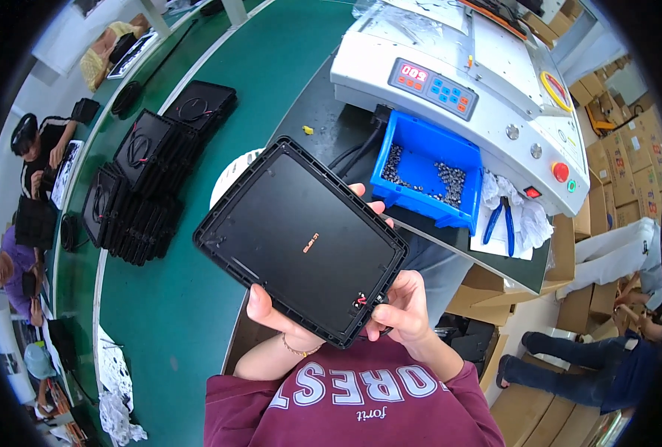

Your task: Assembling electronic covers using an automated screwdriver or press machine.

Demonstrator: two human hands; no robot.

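Note:
A flat black rectangular plastic housing with a ribbed rim is held tilted in front of my chest. My left hand grips it from underneath: the thumb lies at the near left edge, and fingertips show past the far right edge. At the lower right corner, my right hand pinches, thumb and fingers together, beside short red and black wires. Whether it grips the rim or a cable there is partly hidden by the fingers.
Stacked black housings with coiled cables stand left on the green bench. Ahead right are a white machine with a control panel, a blue bin of small dark parts and blue-handled pliers. Co-workers sit left; someone is right, among cartons.

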